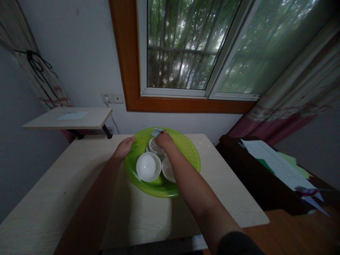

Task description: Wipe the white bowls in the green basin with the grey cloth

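Fingers [130,141] of my left hand [124,148] touch a green basket's [191,156] left rim, whether gripping I cannot tell; my right hand [163,139] pinches a small grey utensil [156,132] by the far bowl [153,145]. Nearer sit a left bowl [148,167] and right bowl [167,169]. Beneath the basket, a pale table [217,191]; beyond, a window [183,49].

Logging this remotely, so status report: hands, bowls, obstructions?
Left hand at green basket rim. Right hand at small grey item. White bowls inside; right forearm partly covers one.
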Available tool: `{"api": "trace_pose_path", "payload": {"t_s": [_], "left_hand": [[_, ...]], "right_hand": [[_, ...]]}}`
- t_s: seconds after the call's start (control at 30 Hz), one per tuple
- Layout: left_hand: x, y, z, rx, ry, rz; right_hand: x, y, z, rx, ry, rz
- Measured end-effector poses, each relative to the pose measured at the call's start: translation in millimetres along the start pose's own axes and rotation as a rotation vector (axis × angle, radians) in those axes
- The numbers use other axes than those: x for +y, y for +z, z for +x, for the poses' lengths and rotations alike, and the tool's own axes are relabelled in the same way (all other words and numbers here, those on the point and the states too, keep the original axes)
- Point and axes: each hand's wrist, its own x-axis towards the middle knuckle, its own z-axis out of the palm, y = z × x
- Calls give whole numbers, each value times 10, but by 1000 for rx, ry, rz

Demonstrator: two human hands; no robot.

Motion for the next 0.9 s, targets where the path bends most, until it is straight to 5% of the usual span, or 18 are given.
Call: {"api": "trace_pose_path", "payload": {"t_s": [0.27,0.7,0.9], "left_hand": [[-42,-12,27,-14,15,37],[-50,-7,14,-5,-1,20],[-72,-3,38,3,-2,8]], "right_hand": [[-237,149,-39,-58,-378,-42],[5,70,82,-75,213,32],[69,-71,37,-21,211,28]]}}
